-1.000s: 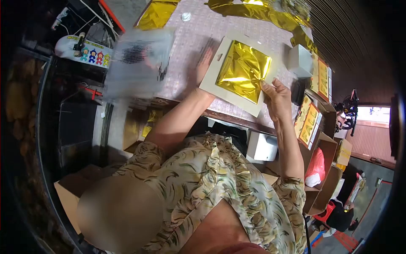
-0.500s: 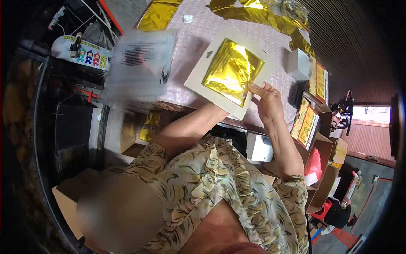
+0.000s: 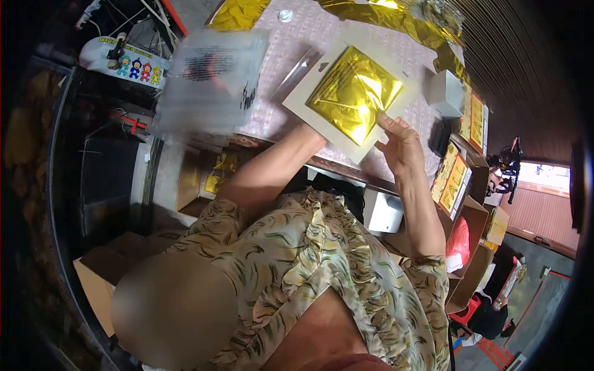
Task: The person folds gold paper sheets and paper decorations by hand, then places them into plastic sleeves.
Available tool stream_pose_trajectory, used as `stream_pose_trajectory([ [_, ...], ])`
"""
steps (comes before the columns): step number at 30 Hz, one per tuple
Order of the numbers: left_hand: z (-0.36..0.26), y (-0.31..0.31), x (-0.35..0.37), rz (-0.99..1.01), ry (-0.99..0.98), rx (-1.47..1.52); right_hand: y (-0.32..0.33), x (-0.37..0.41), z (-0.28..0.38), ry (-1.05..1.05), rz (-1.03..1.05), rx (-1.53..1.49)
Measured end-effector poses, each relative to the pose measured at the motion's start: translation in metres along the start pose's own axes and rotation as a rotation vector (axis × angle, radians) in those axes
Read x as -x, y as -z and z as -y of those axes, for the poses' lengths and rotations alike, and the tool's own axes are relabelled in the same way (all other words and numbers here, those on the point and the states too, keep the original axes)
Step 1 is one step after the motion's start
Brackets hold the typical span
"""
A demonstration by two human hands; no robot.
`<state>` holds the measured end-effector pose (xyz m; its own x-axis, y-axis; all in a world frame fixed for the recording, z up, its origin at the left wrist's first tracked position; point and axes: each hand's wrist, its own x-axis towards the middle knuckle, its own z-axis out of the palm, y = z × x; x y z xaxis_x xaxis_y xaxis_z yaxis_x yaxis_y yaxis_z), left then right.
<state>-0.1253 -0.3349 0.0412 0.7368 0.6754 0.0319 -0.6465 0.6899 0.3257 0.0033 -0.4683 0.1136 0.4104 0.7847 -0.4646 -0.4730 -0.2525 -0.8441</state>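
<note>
A flat gold foil packet [image 3: 356,86] lies on a beige backing card [image 3: 301,102] with a hang hole near one edge. My right hand [image 3: 401,139] grips the card and packet at their lower right, its thumb resting on the foil. The left forearm [image 3: 275,162] reaches under the card, so my left hand and its fingers are hidden behind it. To the left, a stack of clear printed plastic bags [image 3: 207,83] sits at the table edge. A narrow clear plastic piece [image 3: 298,73] shows beside the card.
Gold foil sheets [image 3: 390,21] lie along the far side of the patterned tablecloth [image 3: 272,59]. A small white box [image 3: 445,93] and a black object [image 3: 440,136] stand at right, near cardboard boxes [image 3: 473,179]. A skateboard deck [image 3: 124,65] is at left.
The card with the gold packet has shifted slightly right in view, my right hand still on its corner. The surroundings shift a little too, as the camera has moved.
</note>
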Motion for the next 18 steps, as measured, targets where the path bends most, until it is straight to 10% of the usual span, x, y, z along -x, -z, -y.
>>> stream_pose_trajectory([
  [4,0.019,-0.007,-0.001,0.134,-0.05,-0.503,0.01,-0.005,-0.017,0.064,-0.015,-0.053],
  [7,0.012,-0.038,0.003,-0.427,0.484,-0.349,0.005,-0.004,-0.016,0.069,-0.067,-0.012],
  [15,0.049,0.006,-0.008,0.062,0.139,0.234,-0.017,0.002,-0.013,0.069,-0.114,-0.032],
  [18,0.058,0.027,-0.014,0.04,0.064,0.003,-0.013,-0.001,-0.013,0.049,-0.028,-0.042],
])
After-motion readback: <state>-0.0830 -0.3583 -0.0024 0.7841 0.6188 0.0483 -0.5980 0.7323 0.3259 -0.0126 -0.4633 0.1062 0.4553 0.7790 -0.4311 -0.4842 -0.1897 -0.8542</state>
